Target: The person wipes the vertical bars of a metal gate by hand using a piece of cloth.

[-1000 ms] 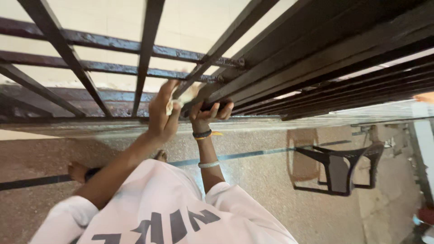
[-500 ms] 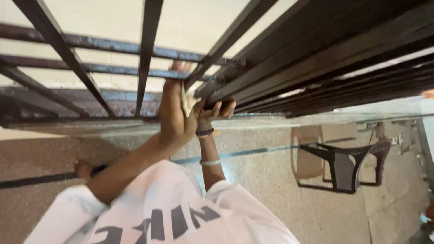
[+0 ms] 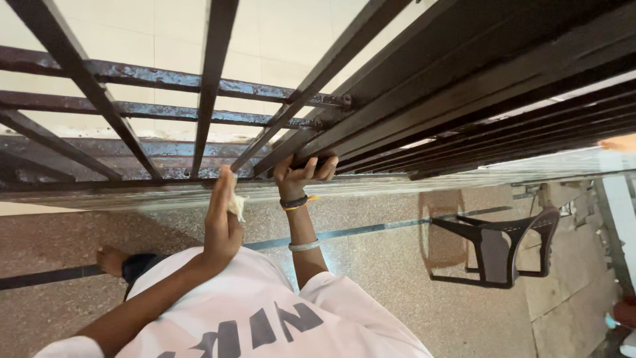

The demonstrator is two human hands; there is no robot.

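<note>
Two hands at a dark metal grille [image 3: 331,99], one wiping, one gripping.
Left hand [image 3: 222,222] pinches a pale cloth [image 3: 236,205] just below the grille's bottom rail, fingers upward; right hand [image 3: 306,174], nearer the bars, is curled round that rail.

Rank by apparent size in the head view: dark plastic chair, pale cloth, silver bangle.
1. Dark plastic chair, largest, though farthest from the camera.
2. Pale cloth in the left hand; mostly hidden, so unsure.
3. Silver bangle on the right forearm; looks close to the cloth.
</note>
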